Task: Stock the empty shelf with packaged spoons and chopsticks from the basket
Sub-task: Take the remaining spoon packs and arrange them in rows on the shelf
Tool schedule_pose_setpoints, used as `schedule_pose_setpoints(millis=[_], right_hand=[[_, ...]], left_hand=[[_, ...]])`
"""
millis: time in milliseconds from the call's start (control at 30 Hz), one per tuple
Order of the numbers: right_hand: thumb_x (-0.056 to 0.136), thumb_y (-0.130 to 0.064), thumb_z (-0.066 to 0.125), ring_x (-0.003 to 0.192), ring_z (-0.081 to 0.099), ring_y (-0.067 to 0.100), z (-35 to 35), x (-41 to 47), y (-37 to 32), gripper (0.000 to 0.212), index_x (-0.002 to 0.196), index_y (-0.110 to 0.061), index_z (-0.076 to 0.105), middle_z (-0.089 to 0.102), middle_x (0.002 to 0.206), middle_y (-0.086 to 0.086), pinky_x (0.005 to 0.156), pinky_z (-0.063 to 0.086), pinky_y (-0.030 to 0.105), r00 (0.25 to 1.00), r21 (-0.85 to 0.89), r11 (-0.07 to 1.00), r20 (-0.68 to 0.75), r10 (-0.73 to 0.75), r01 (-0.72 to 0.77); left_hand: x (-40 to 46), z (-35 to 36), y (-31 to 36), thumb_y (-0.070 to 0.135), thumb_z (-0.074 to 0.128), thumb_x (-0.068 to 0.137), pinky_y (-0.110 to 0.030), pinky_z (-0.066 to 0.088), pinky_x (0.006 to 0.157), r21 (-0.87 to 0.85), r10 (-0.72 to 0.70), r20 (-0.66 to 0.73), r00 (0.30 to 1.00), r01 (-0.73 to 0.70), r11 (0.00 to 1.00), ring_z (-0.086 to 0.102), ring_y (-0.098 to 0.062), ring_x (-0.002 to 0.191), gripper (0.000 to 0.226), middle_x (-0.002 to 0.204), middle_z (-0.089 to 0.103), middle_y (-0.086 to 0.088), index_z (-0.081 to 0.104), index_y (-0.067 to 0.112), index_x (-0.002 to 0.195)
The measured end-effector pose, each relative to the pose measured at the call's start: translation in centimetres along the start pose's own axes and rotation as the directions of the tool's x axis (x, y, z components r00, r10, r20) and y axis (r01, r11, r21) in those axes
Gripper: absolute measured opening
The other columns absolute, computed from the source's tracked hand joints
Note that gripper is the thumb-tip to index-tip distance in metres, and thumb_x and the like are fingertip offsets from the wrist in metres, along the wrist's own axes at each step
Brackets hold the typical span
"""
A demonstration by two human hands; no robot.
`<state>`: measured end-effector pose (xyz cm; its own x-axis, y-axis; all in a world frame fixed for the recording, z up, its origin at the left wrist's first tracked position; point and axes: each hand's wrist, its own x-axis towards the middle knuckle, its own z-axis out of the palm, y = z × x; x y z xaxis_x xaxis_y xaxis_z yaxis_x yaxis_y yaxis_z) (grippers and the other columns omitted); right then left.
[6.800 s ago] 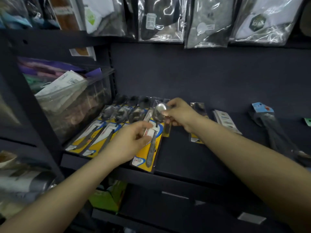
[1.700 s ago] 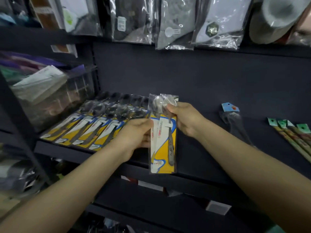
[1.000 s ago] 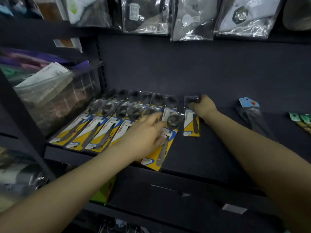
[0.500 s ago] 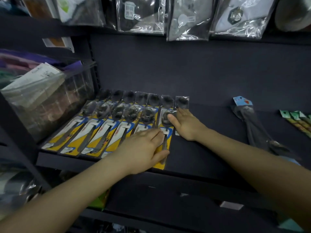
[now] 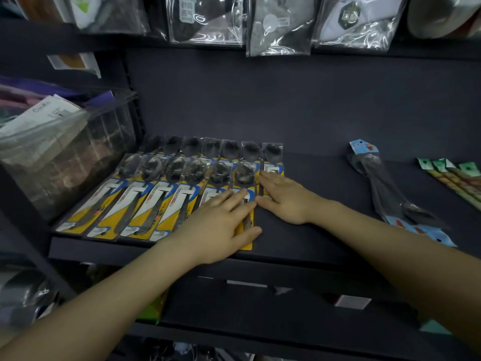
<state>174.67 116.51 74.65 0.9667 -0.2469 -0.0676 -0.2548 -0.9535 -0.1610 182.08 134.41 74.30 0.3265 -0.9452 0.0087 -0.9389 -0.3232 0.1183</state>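
**shelfnewbie:** On the dark shelf (image 5: 312, 230), both hands are flat. The left hand (image 5: 221, 227) lies palm-down, fingers straight, on the front-row spoon packs (image 5: 145, 201) at the right end of the row. The right hand (image 5: 283, 199) (there's a ring on it) is also flat, fingers straight, grasping nothing, pressing the last pack (image 5: 272, 162) of the back row against its neighbour. What step is this?

**aisle9:** Looks like squaring up the rows, not placing. Two overlapping rows of spoons fill the left part; the middle of the shelf is bare. A dark bagged pack (image 5: 385, 188) lies well apart to the right, and the chopsticks (image 5: 453, 178) sit at the far right edge.

**shelfnewbie:** Next?

**aisle9:** Probably letting go and reaching for more stock. The basket isn't in view, so I can't tell what's left.
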Motion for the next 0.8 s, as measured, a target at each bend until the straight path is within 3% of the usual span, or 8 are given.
schedule_pose_setpoints(millis=[167,267,367,500,567,633,800], right_hand=[[0.100,-0.039,0.023,0.147,-0.001,0.015,-0.4,-0.4,-0.4,0.059,0.149,-0.012,0.005,0.001,0.160,0.004,0.117,0.000,0.025,1.000,0.064,0.998,0.014,0.009,-0.010],[0.099,-0.032,0.036,0.145,0.018,0.019,-1.9,-2.0,1.3,0.052,0.147,-0.014,0.024,0.025,0.155,0.005,0.115,0.012,0.023,0.988,0.183,0.983,-0.152,0.029,0.000],[0.093,-0.028,0.049,0.130,0.042,0.029,-4.6,-4.6,6.5,0.044,0.133,-0.008,0.047,0.048,0.139,0.015,0.107,0.031,0.033,0.918,0.102,0.961,-0.284,0.276,-0.257],[0.095,-0.032,0.044,0.107,0.053,0.030,-6.7,-9.0,11.7,0.029,0.112,-0.012,0.057,0.058,0.119,0.015,0.088,0.039,0.033,0.799,0.136,0.835,-0.242,0.550,-0.533],[0.093,-0.034,0.050,0.109,0.054,0.030,-6.4,-10.4,12.6,0.035,0.117,-0.009,0.056,0.058,0.120,0.018,0.086,0.038,0.031,0.760,0.144,0.776,-0.156,0.631,-0.614],[0.088,-0.031,0.059,0.112,0.055,0.035,-5.7,-10.6,13.8,0.044,0.117,0.002,0.057,0.059,0.124,0.022,0.081,0.039,0.031,0.734,0.173,0.737,-0.096,0.672,-0.653],[0.087,-0.023,0.061,0.100,0.060,0.032,-5.2,-10.2,15.6,0.027,0.099,0.000,0.062,0.063,0.104,0.021,0.072,0.037,0.028,0.757,0.273,0.747,-0.093,0.647,-0.606]], left_hand=[[0.5,-1.2,-0.5,0.069,0.022,0.080,-0.030,0.006,0.117,-0.038,0.040,0.037,0.999,-0.039,0.999,0.000,-0.012,0.144,0.076,0.157,0.007,0.006,0.011,0.031,0.145],[0.9,-2.4,0.5,0.072,0.014,0.069,-0.026,0.011,0.114,-0.076,0.104,-0.070,0.992,-0.110,0.991,0.011,-0.012,0.143,0.087,0.154,0.021,0.006,0.020,0.028,0.144],[2.2,-3.2,2.1,0.066,0.015,0.070,-0.026,0.021,0.112,-0.073,0.185,-0.185,0.965,-0.201,0.977,0.026,-0.013,0.136,0.082,0.145,0.037,0.006,0.038,0.024,0.136],[5.2,-3.3,5.1,0.054,0.036,0.079,-0.031,0.035,0.106,-0.121,0.216,-0.277,0.936,-0.257,0.959,0.045,-0.017,0.123,0.058,0.126,0.056,0.002,0.055,0.019,0.120],[6.7,-3.0,6.7,0.044,0.046,0.085,-0.026,0.035,0.101,-0.179,0.208,-0.291,0.934,-0.266,0.947,0.050,-0.017,0.117,0.045,0.121,0.059,0.000,0.057,0.017,0.118],[8.0,-2.6,8.3,0.035,0.053,0.088,-0.022,0.033,0.095,-0.236,0.182,-0.273,0.944,-0.249,0.939,0.051,-0.015,0.115,0.039,0.122,0.059,0.001,0.053,0.017,0.122],[11.4,-1.9,11.6,0.027,0.057,0.087,-0.024,0.041,0.093,-0.424,0.095,-0.212,0.973,-0.179,0.888,0.056,-0.014,0.111,0.039,0.124,0.060,-0.002,0.051,0.016,0.123]])
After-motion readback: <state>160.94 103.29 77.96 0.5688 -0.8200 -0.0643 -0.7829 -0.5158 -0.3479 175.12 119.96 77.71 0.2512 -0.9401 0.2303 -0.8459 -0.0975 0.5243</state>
